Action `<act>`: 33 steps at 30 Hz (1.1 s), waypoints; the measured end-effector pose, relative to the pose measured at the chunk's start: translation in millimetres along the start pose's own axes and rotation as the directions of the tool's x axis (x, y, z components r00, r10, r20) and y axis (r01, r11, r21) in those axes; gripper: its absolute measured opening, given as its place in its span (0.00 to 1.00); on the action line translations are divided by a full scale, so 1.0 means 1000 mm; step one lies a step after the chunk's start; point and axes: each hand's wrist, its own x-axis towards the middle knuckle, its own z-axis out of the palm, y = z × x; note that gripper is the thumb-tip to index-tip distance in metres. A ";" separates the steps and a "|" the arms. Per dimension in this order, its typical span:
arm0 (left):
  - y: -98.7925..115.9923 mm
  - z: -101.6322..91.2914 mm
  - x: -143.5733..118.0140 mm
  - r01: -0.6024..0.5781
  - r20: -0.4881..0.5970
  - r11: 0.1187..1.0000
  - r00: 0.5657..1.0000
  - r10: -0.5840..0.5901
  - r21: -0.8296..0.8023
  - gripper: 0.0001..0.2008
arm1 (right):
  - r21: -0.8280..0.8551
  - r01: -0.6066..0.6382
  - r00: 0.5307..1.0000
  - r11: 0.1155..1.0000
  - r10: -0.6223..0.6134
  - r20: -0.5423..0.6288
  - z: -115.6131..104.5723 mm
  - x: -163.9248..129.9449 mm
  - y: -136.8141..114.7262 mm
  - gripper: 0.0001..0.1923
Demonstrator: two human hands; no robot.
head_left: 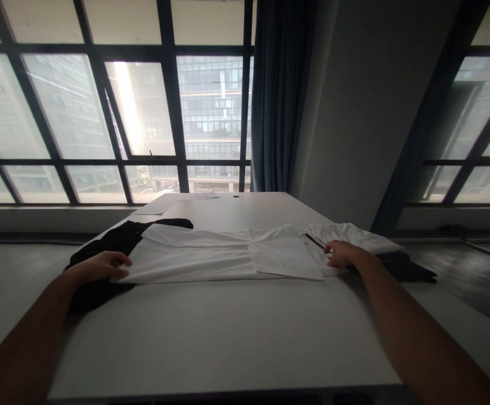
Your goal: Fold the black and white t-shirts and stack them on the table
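A white garment (pixel 202 261), long and partly folded, lies flat across the white table (pixel 228 337) in front of me. Its right part carries a folded-over flap with a straight edge. At the garment's left end is my left hand (pixel 101 266), thumb and forefinger apart, the tips touching or very near the cloth edge. My right hand (pixel 342 253) is at the other end, with its fingers bent in around the white cloth; its fingertips are partly hidden. Beneath and beyond my left hand lies a black garment (pixel 120 239), partly covered by the white one.
To the right, a folded white cloth (pixel 358 236) lies beside a black cloth (pixel 409 269) near the table's edge. Sheets of paper (pixel 156 206) rest at the far left. A round dark hole (pixel 236 196) marks the far tabletop. Windows and a dark curtain (pixel 282 101) stand behind.
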 end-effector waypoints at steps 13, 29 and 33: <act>0.040 0.030 0.037 -0.006 -0.384 0.773 0.866 0.321 0.634 0.21 | 0.232 0.047 0.968 0.972 -0.101 0.228 0.007 -0.022 -0.073 0.41; 0.058 0.035 0.080 -0.025 -0.273 0.687 0.906 0.322 0.726 0.12 | 0.718 -0.114 0.978 0.687 -0.050 0.203 0.010 -0.023 -0.061 0.19; 0.062 0.022 0.071 -0.061 -0.302 0.684 0.866 0.398 0.727 0.11 | 0.750 -0.071 0.993 0.657 -0.026 0.116 -0.001 -0.020 -0.053 0.20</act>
